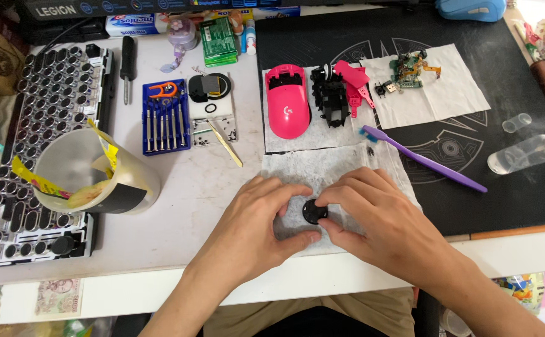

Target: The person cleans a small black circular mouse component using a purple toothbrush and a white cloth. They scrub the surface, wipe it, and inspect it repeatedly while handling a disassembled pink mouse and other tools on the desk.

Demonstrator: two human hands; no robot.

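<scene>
A small round black part (pixel 313 212) sits low on a white tissue sheet (pixel 322 171) at the near edge of the surface (pixel 179 187). Both hands close on it. The left hand (pixel 257 224) curls in from the left, thumb below the part and fingertips at its upper left. The right hand (pixel 381 215) comes from the right, with fingertips pinching the part's upper and right rim. Whether the part is lifted off the tissue or resting on it cannot be told.

Just beyond the tissue lies a purple toothbrush (pixel 422 159), bristles toward the left, partly over a black mat (pixel 509 187). Further back, on a second tissue, a pink mouse shell (pixel 288 103) stands beside a black inner frame (pixel 330 97) and loose pink shell pieces (pixel 355 84). A green circuit board (pixel 409 68) lies on a third tissue to the right.

Left of the mouse parts: a small clear parts tray (pixel 213 115) and a blue case of precision screwdrivers (pixel 165 115). A grey cup (pixel 95 175) holding yellow wrappers stands partly on a round-keyed keyboard (pixel 35 143) at the far left. A clear bottle (pixel 528 153) lies on its side on the mat at the right.
</scene>
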